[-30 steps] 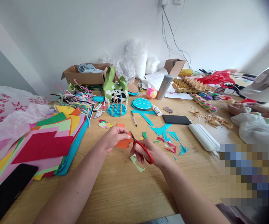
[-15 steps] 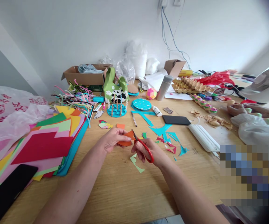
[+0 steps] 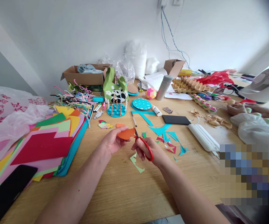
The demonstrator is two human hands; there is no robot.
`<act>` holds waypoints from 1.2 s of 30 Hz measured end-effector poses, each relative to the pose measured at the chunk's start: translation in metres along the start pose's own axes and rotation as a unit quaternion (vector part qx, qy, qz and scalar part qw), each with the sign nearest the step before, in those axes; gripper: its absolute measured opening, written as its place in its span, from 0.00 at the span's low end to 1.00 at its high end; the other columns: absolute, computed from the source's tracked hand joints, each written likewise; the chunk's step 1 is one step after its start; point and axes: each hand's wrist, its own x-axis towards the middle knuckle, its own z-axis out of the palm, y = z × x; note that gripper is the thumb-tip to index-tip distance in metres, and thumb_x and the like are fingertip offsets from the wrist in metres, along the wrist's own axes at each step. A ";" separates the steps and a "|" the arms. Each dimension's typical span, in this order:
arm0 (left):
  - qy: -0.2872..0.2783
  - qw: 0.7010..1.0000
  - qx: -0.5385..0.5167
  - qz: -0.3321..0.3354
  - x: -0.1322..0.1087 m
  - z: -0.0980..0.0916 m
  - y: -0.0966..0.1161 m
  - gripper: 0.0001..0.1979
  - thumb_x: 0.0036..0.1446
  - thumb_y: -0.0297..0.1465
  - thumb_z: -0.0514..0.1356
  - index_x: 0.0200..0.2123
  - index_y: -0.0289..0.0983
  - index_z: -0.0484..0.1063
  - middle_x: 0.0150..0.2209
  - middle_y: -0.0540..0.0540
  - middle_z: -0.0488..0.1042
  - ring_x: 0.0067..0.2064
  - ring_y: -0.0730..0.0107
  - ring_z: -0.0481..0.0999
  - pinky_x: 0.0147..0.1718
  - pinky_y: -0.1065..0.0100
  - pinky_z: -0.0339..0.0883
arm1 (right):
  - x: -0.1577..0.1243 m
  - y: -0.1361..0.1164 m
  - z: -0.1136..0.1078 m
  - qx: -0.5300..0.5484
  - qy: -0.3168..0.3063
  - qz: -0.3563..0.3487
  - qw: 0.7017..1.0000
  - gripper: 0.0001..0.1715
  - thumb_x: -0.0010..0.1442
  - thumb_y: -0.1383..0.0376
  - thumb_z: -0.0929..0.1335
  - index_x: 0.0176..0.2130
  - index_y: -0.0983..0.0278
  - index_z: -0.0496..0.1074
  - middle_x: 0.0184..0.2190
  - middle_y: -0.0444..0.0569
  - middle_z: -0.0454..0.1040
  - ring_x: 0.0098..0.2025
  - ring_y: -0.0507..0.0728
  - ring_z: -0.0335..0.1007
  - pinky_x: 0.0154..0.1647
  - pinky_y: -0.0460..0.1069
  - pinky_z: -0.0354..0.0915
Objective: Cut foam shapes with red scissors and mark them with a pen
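My left hand point(image 3: 113, 141) pinches a small orange foam piece point(image 3: 126, 133) just above the wooden table point(image 3: 129, 189). My right hand point(image 3: 151, 151) grips red-handled scissors point(image 3: 143, 146), fingers through the loops, blades pointing up-left against the right edge of the orange piece. A light green scrap point(image 3: 136, 163) lies on the table right below my hands. Teal and pink offcuts point(image 3: 169, 138) are scattered just to the right of the scissors.
A stack of coloured foam sheets point(image 3: 43, 143) and a black phone point(image 3: 6, 193) lie at left. Pipe cleaners point(image 3: 75, 96), a cardboard box point(image 3: 85, 74), a green panda craft point(image 3: 114, 87), a black case point(image 3: 176, 119) stand beyond. Another person's hands point(image 3: 246, 110) work at far right.
My left hand has turned the orange piece and lifted it slightly, so it now lies flatter. The scissors moved a little up with it, blades still at its edge.
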 end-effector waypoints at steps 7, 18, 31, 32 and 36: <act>-0.079 0.992 0.010 -0.093 -0.004 0.000 0.003 0.16 0.59 0.39 0.59 0.36 0.29 0.74 0.27 0.39 0.79 0.17 0.75 0.73 0.10 0.80 0.55 | 0.000 0.000 0.000 0.004 0.019 -0.013 1.000 0.36 0.53 0.36 0.62 0.28 0.67 0.70 0.12 0.40 0.63 0.14 0.47 0.57 0.16 0.45 0.51; -0.104 0.994 -0.013 -0.033 -0.004 0.002 -0.003 0.03 0.45 0.20 0.65 0.24 0.29 0.74 0.22 0.46 0.73 0.21 0.82 0.67 0.16 0.81 0.56 | 0.002 0.003 0.000 0.004 0.030 -0.019 0.999 0.33 0.56 0.40 0.62 0.29 0.67 0.72 0.13 0.40 0.63 0.14 0.47 0.57 0.16 0.44 0.50; -0.027 0.994 -0.003 0.106 0.000 0.014 -0.029 0.11 0.39 0.28 0.70 0.27 0.31 0.73 0.24 0.50 0.72 0.21 0.81 0.65 0.14 0.77 0.49 | 0.002 0.003 0.004 0.005 0.026 -0.016 1.000 0.29 0.55 0.42 0.65 0.27 0.67 0.70 0.13 0.40 0.64 0.14 0.48 0.58 0.15 0.44 0.50; -0.027 0.994 0.000 0.111 0.000 0.014 -0.029 0.12 0.39 0.29 0.70 0.28 0.31 0.73 0.24 0.49 0.73 0.21 0.80 0.66 0.14 0.77 0.49 | 0.002 0.003 0.004 0.007 0.026 -0.016 1.000 0.29 0.55 0.42 0.65 0.27 0.67 0.70 0.13 0.40 0.64 0.14 0.48 0.58 0.15 0.44 0.49; -0.034 0.992 0.005 0.118 -0.003 0.016 -0.027 0.11 0.39 0.29 0.70 0.26 0.31 0.73 0.22 0.50 0.72 0.21 0.81 0.65 0.15 0.77 0.50 | 0.003 0.004 0.005 0.011 0.023 -0.022 0.999 0.30 0.55 0.42 0.65 0.28 0.68 0.71 0.12 0.40 0.63 0.14 0.48 0.58 0.15 0.44 0.50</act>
